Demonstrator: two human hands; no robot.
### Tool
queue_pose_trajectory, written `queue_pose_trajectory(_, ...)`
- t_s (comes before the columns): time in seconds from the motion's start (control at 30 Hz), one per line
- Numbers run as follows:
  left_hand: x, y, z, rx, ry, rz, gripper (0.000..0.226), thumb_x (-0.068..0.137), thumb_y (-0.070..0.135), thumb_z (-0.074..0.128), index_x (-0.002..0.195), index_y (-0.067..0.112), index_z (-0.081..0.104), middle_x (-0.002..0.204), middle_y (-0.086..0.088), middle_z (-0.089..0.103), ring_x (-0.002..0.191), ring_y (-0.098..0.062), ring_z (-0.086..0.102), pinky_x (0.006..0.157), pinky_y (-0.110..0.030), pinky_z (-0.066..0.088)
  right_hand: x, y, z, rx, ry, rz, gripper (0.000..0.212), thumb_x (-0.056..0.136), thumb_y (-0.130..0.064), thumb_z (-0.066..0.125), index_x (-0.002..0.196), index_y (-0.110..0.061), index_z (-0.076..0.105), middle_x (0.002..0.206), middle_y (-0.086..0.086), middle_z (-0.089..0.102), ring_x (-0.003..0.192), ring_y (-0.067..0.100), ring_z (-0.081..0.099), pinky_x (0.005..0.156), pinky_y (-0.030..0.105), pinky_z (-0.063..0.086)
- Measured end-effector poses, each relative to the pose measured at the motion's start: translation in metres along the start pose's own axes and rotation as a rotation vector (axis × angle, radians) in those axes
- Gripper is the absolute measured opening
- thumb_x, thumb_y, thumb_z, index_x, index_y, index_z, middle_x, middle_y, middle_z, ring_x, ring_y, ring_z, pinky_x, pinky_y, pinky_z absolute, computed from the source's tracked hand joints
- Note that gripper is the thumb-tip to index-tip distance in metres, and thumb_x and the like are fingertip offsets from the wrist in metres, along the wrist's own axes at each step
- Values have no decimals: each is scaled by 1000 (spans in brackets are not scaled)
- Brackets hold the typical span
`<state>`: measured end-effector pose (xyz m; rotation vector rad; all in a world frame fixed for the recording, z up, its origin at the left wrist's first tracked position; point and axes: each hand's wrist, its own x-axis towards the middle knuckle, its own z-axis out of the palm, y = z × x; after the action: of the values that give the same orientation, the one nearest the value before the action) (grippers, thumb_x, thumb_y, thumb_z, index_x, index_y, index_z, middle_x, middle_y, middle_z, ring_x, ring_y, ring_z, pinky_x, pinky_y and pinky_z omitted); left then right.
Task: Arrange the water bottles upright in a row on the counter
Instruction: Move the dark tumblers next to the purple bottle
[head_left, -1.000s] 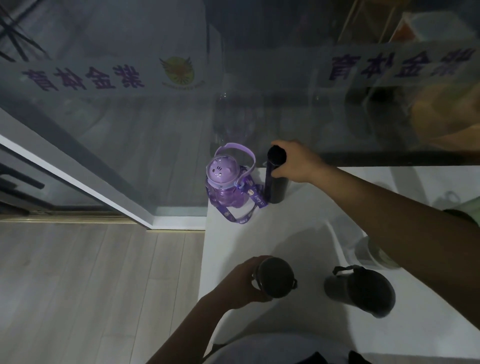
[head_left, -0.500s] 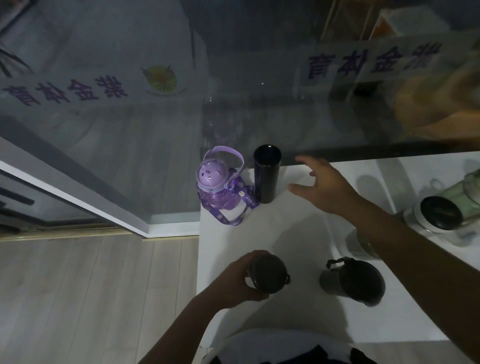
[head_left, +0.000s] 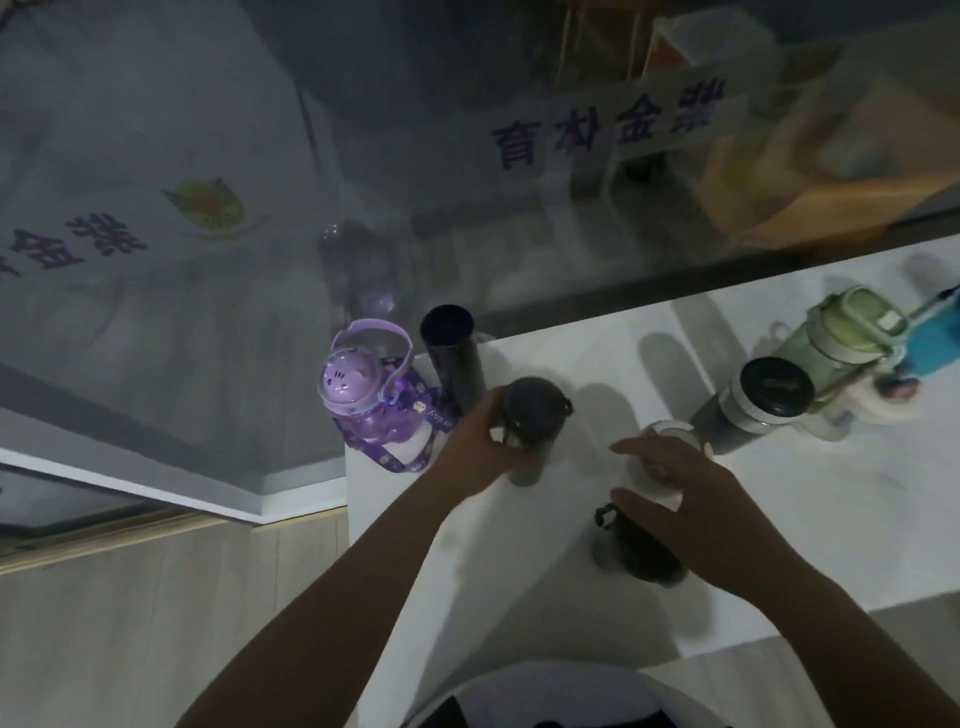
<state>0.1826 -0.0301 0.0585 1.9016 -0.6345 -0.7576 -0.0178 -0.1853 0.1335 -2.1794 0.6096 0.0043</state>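
Note:
A purple bottle (head_left: 366, 410) with a strap and a tall black tumbler (head_left: 451, 353) stand upright at the far left corner of the white counter (head_left: 810, 530). My left hand (head_left: 480, 441) is shut on a dark bottle with a loop lid (head_left: 530, 415), upright just right of the tumbler. My right hand (head_left: 675, 493) hovers with fingers spread over a pale-lidded bottle (head_left: 670, 434) and a black bottle with a handle (head_left: 631, 545). Further right stand a black-lidded grey bottle (head_left: 753, 410), a green bottle (head_left: 841, 338) and a blue one (head_left: 935, 338).
A glass partition (head_left: 519, 208) with purple lettering runs along the counter's far edge. The counter's left edge drops to a wooden floor (head_left: 130, 623). My white shirt fills the bottom of the view.
My left hand has carried the dark loop-lid bottle from the counter's near edge to beside the black tumbler. My right hand has drawn back from the tumbler toward the near bottles.

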Motion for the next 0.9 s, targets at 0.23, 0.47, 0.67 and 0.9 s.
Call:
queue_pose_trajectory(0.23, 57, 29, 35, -201, 174, -10, 68, 72, -7, 76, 131, 14, 51, 121, 1, 59, 103, -3, 53, 80, -6, 42, -15, 17, -12, 54, 86, -22, 46, 81, -27, 75, 104, -58, 50, 117, -35, 51, 109, 5, 55, 95, 25, 42)
queue_pose_trajectory(0.47, 83, 12, 51, -247, 283, -57, 73, 69, -7, 79, 134, 11, 50, 125, -5, 60, 115, -20, 53, 95, -29, 44, -23, 44, -23, 85, 127, 33, 40, 80, -28, 75, 118, -34, 61, 121, -17, 61, 107, 8, 59, 93, 36, 50)
queue_pose_trajectory(0.67, 92, 2, 51, -193, 320, -21, 69, 69, 0, 82, 129, 11, 52, 117, 1, 61, 115, -24, 56, 102, -43, 48, -26, 60, -34, 96, 121, 34, 44, 81, -25, 74, 111, -50, 53, 114, -26, 58, 105, -2, 57, 90, 24, 48)
queue_pose_trajectory(0.9, 79, 4, 52, -233, 340, -164, 80, 72, 5, 81, 139, 22, 41, 131, 0, 53, 119, -23, 50, 98, -37, 45, -25, 84, -43, 81, 48, 47, 39, 83, -37, 71, 117, -46, 56, 114, -35, 52, 105, -11, 52, 88, 19, 45)
